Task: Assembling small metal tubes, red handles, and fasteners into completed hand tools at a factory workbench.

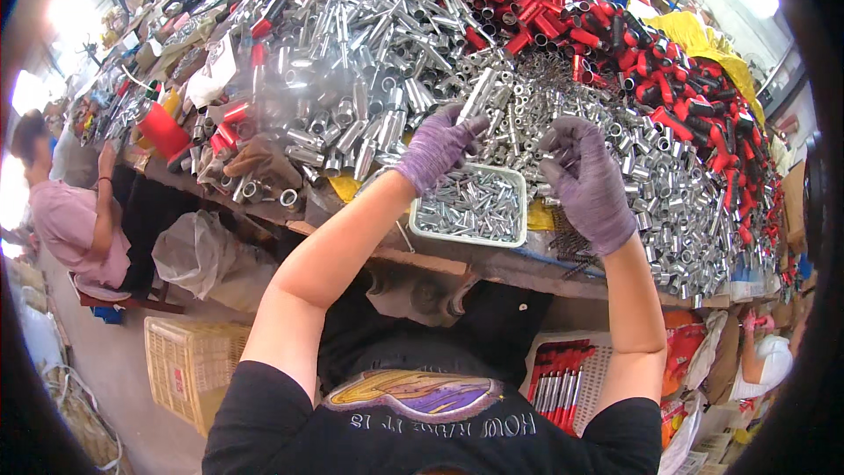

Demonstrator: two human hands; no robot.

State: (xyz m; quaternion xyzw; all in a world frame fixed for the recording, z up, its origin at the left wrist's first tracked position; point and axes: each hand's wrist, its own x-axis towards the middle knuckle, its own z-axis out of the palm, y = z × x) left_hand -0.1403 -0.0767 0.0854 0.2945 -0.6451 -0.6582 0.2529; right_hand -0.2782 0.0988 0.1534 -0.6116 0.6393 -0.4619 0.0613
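Observation:
My left hand (pixel 442 148), in a purple-grey glove, is closed around a shiny silver metal tube (pixel 478 93) that points up and away over the heap. My right hand (pixel 587 183), gloved alike, hovers to the right with bent fingers and the thumb a little apart; I see nothing between them. Below and between the hands sits a white plastic tray (pixel 466 238) with many small metal pins in it. Beyond both hands lie small silver rings and nuts (pixel 526 114), heaped on the bench.
Silver tubes (pixel 352 44) pile up at the far left, red and black handles (pixel 677 92) at the far right. Dark springs (pixel 576 242) lie near the right hand. A wicker basket (pixel 189 361) and a crate with red handles (pixel 563 378) stand below. Another person (pixel 79 211) sits at left.

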